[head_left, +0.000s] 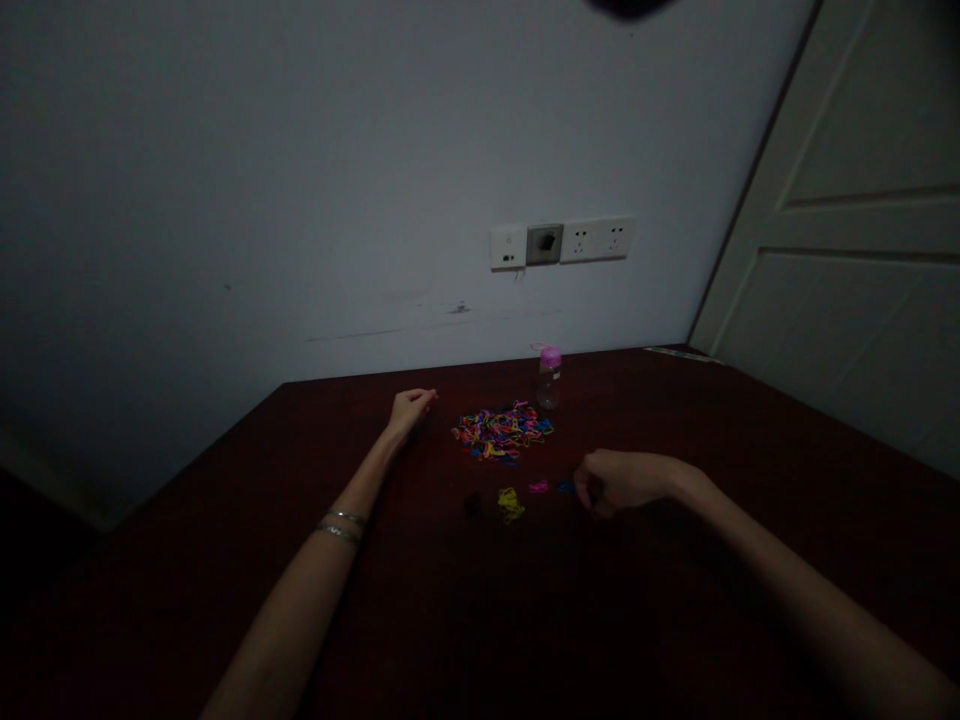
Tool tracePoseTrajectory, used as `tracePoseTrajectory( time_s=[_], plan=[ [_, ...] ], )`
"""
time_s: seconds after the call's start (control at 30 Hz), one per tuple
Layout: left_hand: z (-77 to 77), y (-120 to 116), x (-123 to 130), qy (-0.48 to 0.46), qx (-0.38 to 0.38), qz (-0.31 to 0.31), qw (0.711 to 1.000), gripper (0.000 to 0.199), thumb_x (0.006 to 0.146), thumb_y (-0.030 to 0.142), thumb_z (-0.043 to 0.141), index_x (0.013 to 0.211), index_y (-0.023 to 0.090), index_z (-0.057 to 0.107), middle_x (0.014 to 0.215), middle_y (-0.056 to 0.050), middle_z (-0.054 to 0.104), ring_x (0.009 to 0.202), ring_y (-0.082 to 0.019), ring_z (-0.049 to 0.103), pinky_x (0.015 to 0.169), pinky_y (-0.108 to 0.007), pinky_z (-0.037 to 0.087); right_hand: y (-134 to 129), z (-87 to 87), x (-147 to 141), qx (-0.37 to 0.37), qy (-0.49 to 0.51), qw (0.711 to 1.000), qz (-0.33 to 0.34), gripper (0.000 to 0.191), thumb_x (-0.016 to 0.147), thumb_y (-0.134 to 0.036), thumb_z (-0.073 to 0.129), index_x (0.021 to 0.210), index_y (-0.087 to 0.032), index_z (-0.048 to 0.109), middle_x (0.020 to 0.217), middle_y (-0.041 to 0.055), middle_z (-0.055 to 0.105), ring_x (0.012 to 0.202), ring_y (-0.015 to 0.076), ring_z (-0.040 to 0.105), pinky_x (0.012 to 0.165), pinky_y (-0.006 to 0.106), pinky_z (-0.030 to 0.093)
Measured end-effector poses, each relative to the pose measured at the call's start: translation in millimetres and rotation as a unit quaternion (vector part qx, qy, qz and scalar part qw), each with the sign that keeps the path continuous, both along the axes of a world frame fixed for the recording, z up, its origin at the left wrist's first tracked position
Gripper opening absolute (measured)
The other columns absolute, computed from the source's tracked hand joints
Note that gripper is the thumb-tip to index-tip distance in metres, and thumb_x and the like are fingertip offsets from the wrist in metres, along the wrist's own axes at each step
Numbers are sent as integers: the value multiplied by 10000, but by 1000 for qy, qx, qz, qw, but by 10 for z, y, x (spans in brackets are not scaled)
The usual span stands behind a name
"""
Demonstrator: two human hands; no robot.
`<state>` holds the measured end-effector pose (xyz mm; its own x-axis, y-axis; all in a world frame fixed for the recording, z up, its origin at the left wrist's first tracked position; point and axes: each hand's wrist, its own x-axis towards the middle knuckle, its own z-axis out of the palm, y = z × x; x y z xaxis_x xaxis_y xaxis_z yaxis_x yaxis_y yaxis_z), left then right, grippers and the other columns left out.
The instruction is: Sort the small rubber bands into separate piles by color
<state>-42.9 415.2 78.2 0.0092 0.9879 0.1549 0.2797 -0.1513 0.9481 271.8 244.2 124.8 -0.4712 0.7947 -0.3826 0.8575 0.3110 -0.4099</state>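
Right grip (613, 479) curled inward, any hold unclear, blue bands (565, 487) just beside its fingertips

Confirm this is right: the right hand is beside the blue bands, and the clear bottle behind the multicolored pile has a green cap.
Not green: in the head view, the clear bottle behind the multicolored pile has a pink cap. The right hand is indeed beside the blue bands.
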Motion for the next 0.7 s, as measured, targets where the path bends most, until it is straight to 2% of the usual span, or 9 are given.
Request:
tracePoseTrajectory(
  time_s=[0.2,0.43,0.57,0.7],
  plan=[
    [-95,13,-20,-22,-43,10,999,315,630,412,588,705,106,600,410,68,363,316,-17,256,343,-163,148,28,13,8,10,-27,999,-22,166,551,-137,570,685,-178,660,644,15,606,534,124,513,432,207,327],
    [-128,-1,-3,-17,-39,11,999,291,644,396,576,691,111,604,391,73,339,316,-22,239,352,-170,140,110,-20,135,1,-44,999,-27,200,565,-187,582,752,-155,646,681,16,608,590,129,521,478,211,343],
    [-161,3,1,-6,-27,13,1000,298,646,397,565,687,107,619,394,67,357,330,-29,247,369,-179,164,152,-47,226,-5,1,1000,-26,211,564,-271,633,735,-148,632,644,12,594,566,121,503,473,209,336],
    [-220,34,11,32,2,26,999,305,631,399,573,671,105,646,414,45,423,364,-44,305,402,-189,217,222,-79,280,-3,88,996,-25,185,630,-277,579,754,-146,619,631,12,593,555,112,501,480,205,344]
  ],
)
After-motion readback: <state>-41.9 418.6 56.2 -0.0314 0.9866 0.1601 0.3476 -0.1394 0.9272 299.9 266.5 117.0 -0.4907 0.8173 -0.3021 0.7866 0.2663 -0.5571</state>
